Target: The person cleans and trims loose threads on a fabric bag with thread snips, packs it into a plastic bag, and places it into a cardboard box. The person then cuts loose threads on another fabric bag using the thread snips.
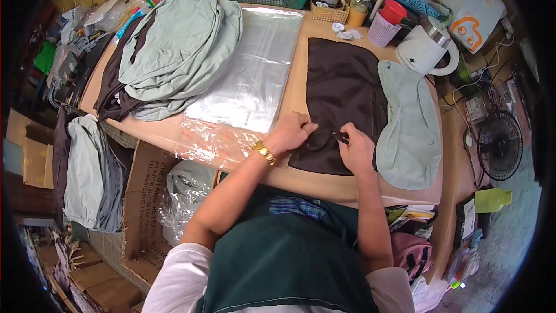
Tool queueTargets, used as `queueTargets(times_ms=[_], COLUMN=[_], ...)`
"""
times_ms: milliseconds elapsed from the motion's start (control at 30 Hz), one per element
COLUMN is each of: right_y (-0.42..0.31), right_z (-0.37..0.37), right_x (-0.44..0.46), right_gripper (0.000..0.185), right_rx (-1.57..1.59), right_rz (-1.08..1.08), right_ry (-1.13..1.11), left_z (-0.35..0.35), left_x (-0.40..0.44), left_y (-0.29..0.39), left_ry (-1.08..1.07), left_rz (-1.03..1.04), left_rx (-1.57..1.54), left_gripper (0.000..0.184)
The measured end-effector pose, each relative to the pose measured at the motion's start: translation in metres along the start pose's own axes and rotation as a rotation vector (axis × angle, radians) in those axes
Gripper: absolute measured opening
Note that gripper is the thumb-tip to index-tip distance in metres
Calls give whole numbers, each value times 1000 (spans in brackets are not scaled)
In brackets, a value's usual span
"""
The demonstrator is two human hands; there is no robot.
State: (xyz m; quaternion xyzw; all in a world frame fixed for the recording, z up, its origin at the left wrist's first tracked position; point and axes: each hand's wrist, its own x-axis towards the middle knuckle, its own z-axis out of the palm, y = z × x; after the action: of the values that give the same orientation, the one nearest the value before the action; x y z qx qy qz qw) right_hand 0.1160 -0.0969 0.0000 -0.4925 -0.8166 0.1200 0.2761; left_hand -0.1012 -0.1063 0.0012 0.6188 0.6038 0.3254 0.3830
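A dark brown cloth piece [341,81] lies flat on the tan table, with a pale green cloth piece [408,133] along its right side. My left hand [292,132], with a gold watch at the wrist, is at the brown cloth's left edge, its fingers closed together; whether they pinch the cloth is hard to see. Over the lower part of the brown cloth, my right hand [355,149] grips a small dark tool [340,137] between thumb and fingers. Its tip points left, toward my left hand.
Clear plastic bags [255,69] lie left of the cloth, beside a heap of pale green fabric [174,52]. A white kettle [420,46], a pink cup [383,30] and a jar [359,7] stand at the back right. Below left is an open cardboard box [139,208].
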Motion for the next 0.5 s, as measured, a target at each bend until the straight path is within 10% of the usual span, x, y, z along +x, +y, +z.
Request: queueTargets(times_ms=[133,267,500], right_y=[4,5,10], right_z=[0,-2,3], right_x=[-2,-2,-4], right_gripper=[17,13,14], right_rx=[125,269,358], right_rz=[64,144,116], right_ry=[13,99,194], left_z=[-29,-82,-21], left_x=[-15,-33,-39], left_y=[-14,-5,21], left_ry=[176,261,215], left_rz=[212,-115,140], left_rx=[-88,-679,-179], left_gripper=[31,37,35])
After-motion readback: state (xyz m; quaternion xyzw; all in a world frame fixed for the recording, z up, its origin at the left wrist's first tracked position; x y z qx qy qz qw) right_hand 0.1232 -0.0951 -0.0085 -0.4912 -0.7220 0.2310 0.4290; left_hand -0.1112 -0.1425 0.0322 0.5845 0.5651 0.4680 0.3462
